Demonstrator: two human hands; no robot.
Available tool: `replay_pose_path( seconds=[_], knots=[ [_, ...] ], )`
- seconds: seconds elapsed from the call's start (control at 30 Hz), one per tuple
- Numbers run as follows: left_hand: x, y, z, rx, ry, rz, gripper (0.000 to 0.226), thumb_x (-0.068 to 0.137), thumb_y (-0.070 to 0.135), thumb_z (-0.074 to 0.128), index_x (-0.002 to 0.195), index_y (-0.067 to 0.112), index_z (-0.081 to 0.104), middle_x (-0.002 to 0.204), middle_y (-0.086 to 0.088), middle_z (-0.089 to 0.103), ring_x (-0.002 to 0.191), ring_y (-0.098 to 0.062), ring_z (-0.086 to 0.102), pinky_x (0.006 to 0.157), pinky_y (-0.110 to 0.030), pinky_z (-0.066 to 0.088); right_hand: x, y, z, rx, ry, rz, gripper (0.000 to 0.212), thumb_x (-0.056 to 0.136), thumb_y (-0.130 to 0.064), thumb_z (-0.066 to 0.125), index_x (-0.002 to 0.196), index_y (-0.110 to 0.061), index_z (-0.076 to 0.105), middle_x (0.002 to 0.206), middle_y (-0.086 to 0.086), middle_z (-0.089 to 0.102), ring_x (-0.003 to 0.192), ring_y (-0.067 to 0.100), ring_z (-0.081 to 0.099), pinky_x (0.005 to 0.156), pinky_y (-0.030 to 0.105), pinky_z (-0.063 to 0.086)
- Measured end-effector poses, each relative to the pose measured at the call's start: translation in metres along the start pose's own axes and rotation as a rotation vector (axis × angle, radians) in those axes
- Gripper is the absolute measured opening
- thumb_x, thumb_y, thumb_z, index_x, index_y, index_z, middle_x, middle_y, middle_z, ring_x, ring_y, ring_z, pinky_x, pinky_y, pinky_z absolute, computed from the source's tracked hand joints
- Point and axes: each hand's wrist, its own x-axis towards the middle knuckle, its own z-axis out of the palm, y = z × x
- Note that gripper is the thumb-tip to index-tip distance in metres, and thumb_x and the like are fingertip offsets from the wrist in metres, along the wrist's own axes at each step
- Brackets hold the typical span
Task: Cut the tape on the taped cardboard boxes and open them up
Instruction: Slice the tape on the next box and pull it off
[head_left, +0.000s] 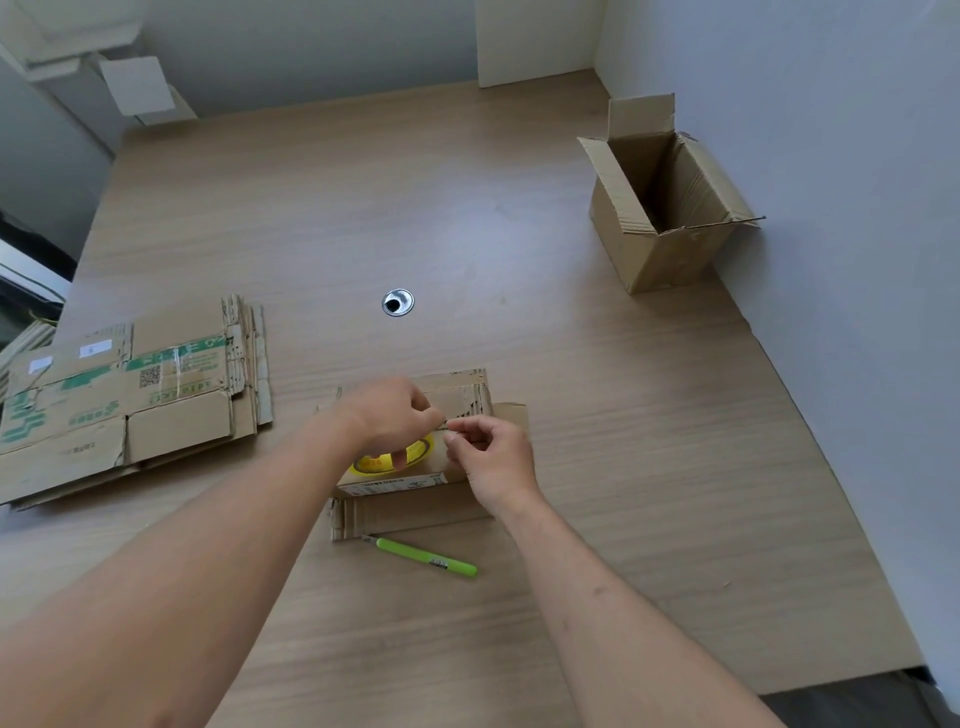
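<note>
Boxes seem mostly done here, I think: a stack of flattened cardboard boxes (130, 400) lies far to the left of the small box (415, 452) in the middle of the wooden table (467, 218), and one open upright box (670, 202) stands far behind it and to the right, near the wall. The small box, with a yellow sticker (421, 451) on top, looks like the one left to finish, as its flaps stick out at the back and front. Both hands are right on top of this box. The left hand (392, 415) is curled, with its fingertips pinching something thin at the box top, maybe tape, but I cannot tell. The right hand (493, 452) is curled too and pinches at the same spot, touching the left fingertips. The green cutter (423, 557) lies just in front of the small box, with no hand on it
</note>
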Motion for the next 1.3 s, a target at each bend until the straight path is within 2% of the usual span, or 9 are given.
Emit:
replay_pose_path(
  seconds=[0.13,0.23,0.4,0.47,0.57,0.67,0.87,1.2,1.3],
  knots=[
    [0.002,0.002,0.001,-0.005,-0.04,-0.003,0.033,0.099,0.039,0.047,0.106,0.019,0.071,0.065,-0.003,0.075,0.042,-0.018,0.05,0.052,-0.023,0.044,0.004,-0.001,-0.005,-0.161,0.059,-0.014,0.008,0.09,-0.017,0.076,0.091,-0.023,0.081,0.082,-0.008,0.076,0.081,0.012,0.071,0.082,0.033,0.059],
    [0.005,0.0,-0.007,-0.101,-0.209,-0.008,0.035,0.102,0.043,0.049,0.121,0.016,0.063,0.094,-0.015,0.079,0.056,-0.035,0.067,0.051,-0.025,0.046,0.002,-0.002,-0.004,-0.305,0.102,-0.051,0.009,0.095,-0.018,0.069,0.093,-0.023,0.077,0.091,-0.006,0.075,0.089,0.013,0.066,0.074,0.026,0.046],
    [0.002,0.004,-0.02,-0.049,-0.443,-0.116,0.055,0.097,0.053,0.041,0.138,0.017,0.038,0.085,-0.024,0.077,0.049,-0.025,0.052,0.108,-0.04,0.045,0.01,-0.004,-0.002,-0.315,0.127,0.009,0.01,0.099,-0.02,0.064,0.093,-0.023,0.071,0.097,-0.005,0.073,0.095,0.017,0.063,0.08,0.031,0.049],
    [0.004,0.007,-0.022,-0.04,-0.483,-0.139,0.051,0.099,0.039,0.036,0.143,0.013,0.03,0.087,-0.027,0.076,0.049,-0.025,0.049,0.114,-0.042,0.042,0.013,-0.004,0.0,-0.27,0.118,0.047,0.012,0.099,-0.021,0.063,0.089,-0.025,0.068,0.094,-0.005,0.073,0.095,0.019,0.065,0.083,0.033,0.052],
    [0.002,0.01,-0.032,-0.101,-0.505,-0.157,0.044,0.104,0.029,0.045,0.143,0.011,0.033,0.088,-0.03,0.075,0.049,-0.024,0.057,0.1,-0.039,0.048,0.017,0.0,-0.001,-0.146,0.14,0.097,0.017,0.099,-0.02,0.061,0.083,-0.026,0.063,0.087,-0.005,0.07,0.081,0.021,0.074,0.081,0.037,0.059],
    [0.003,0.002,-0.037,0.036,-0.428,-0.12,0.051,0.104,0.048,0.052,0.145,0.018,0.044,0.082,-0.015,0.079,0.054,-0.021,0.067,0.113,-0.037,0.043,0.016,0.002,-0.011,-0.018,0.171,0.143,0.015,0.104,-0.015,0.054,0.092,-0.02,0.062,0.102,-0.001,0.068,0.059,0.012,0.073,0.058,0.018,0.053],
    [0.006,0.001,-0.026,0.073,-0.208,-0.07,0.056,0.096,0.064,0.057,0.099,0.008,0.063,0.068,-0.011,0.075,0.05,-0.019,0.067,0.06,-0.025,0.048,0.019,0.003,-0.011,0.172,0.191,0.169,0.014,0.105,-0.012,0.052,0.094,-0.017,0.06,0.098,0.01,0.061,0.049,0.012,0.068,0.072,0.043,0.064],
    [0.018,0.031,-0.005,0.296,0.109,-0.123,0.048,0.087,0.059,0.071,0.073,0.015,0.061,0.052,0.002,0.07,0.055,-0.009,0.063,0.064,-0.027,0.051,0.03,0.001,-0.032,0.192,0.311,0.204,0.017,0.105,-0.01,0.051,0.09,-0.015,0.057,0.105,0.019,0.059,0.069,0.025,0.071,0.05,0.032,0.06],
    [0.019,0.038,-0.002,0.33,0.133,-0.141,0.047,0.085,0.062,0.072,0.078,0.016,0.063,0.05,0.005,0.068,0.061,-0.008,0.066,0.062,-0.027,0.048,0.031,0.005,-0.035,0.161,0.327,0.243,0.015,0.105,-0.009,0.05,0.093,-0.011,0.06,0.103,0.019,0.06,0.047,0.012,0.067,0.049,0.034,0.06]
  ],
)
